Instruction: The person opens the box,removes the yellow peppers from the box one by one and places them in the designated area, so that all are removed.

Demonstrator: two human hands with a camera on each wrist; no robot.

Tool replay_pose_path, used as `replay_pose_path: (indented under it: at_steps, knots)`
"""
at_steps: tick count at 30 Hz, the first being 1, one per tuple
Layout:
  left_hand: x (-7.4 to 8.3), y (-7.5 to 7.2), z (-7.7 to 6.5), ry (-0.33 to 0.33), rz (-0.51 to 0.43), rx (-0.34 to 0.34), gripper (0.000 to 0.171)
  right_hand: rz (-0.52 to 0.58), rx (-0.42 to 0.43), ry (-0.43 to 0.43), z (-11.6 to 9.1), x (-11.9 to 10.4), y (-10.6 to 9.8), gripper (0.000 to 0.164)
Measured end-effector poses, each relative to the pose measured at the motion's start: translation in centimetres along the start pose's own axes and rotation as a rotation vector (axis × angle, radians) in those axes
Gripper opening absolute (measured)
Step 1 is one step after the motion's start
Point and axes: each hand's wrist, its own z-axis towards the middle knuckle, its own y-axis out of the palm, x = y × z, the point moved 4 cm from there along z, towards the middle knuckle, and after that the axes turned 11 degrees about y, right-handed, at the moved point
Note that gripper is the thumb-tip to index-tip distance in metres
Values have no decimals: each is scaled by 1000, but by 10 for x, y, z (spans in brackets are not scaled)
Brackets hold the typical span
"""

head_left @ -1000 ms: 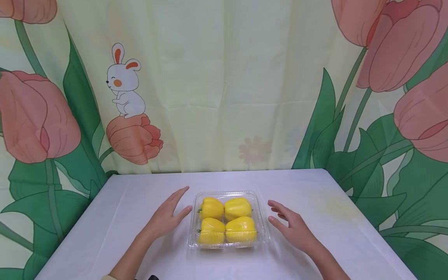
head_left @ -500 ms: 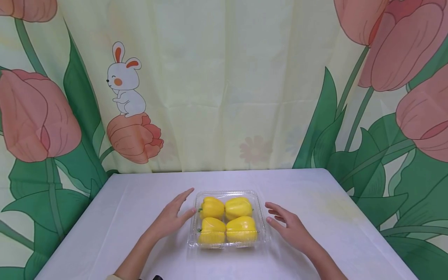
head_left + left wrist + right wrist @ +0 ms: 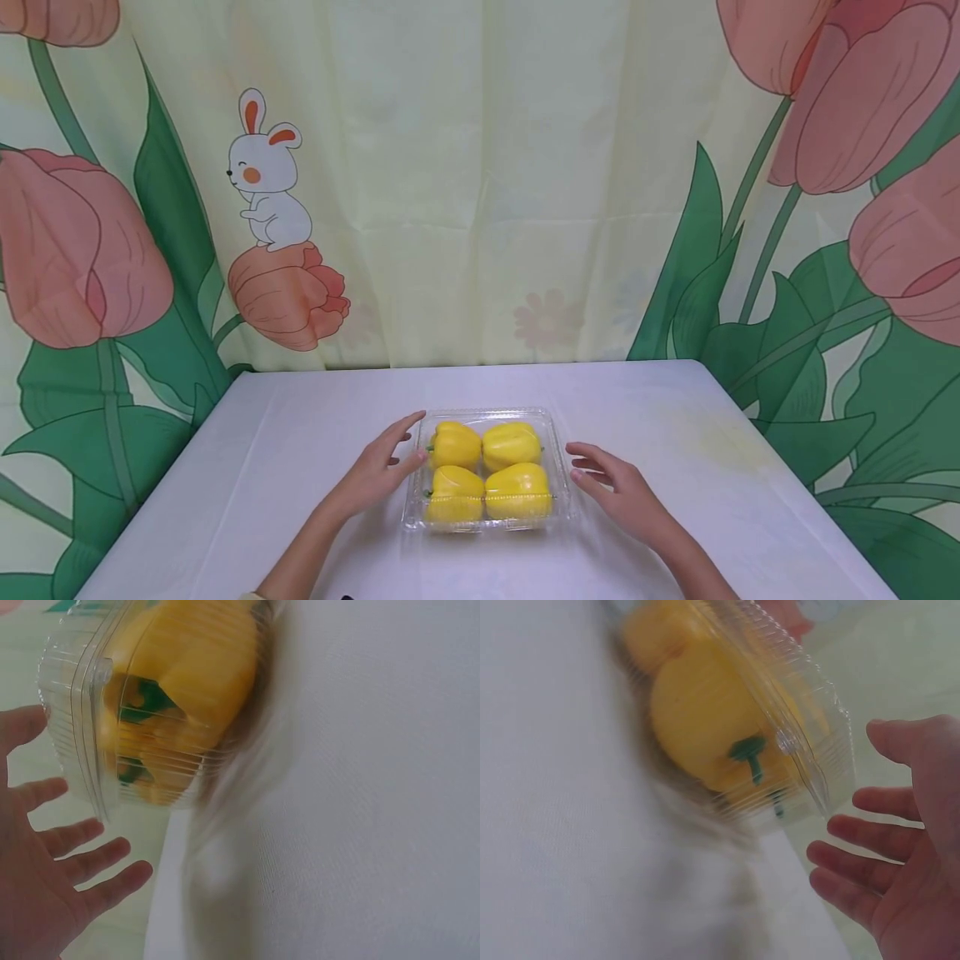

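A clear plastic clamshell box (image 3: 486,413) with its lid down sits on the table, holding several yellow bell peppers (image 3: 519,493) with green stems. Beside its left edge is my left hand (image 3: 375,473), fingers spread, thumb and index finger right by the rim; whether they touch it I cannot tell. In the left wrist view the fingers of that hand (image 3: 46,859) extend loosely beside the box wall (image 3: 90,712). My right hand (image 3: 626,496) hovers just off the right side, fingers slightly bent. The right wrist view shows a gap between this hand (image 3: 900,847) and the box (image 3: 814,754).
A white cloth covers the table (image 3: 675,433). Behind it hangs a pale curtain (image 3: 480,183) printed with tulips, green leaves and a white rabbit (image 3: 270,179).
My left hand has moved right, up to the box's left edge. My right hand has shifted slightly left, nearer the right side. The box has stayed in place.
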Motion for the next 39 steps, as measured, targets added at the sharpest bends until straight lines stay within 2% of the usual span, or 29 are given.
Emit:
replay_pose_path:
  at_steps: [5, 15, 21, 32, 39]
  knots:
    - [-3, 3, 1, -1, -39, 12, 60, 25, -16, -25, -2, 0, 0, 40]
    - [-6, 8, 2, -18, -145, 20, 60, 89, -14, 35, -3, 3, 3, 39]
    - [-9, 9, 2, -51, -200, 14, 60, 109, -38, 27, -4, 5, 6, 40]
    - [-11, 13, 0, -65, -292, 12, 59, 146, -5, 80, -4, 8, 8, 40]
    - [-14, 13, -1, -81, -332, -1, 58, 169, -4, 53, -5, 10, 12, 42]
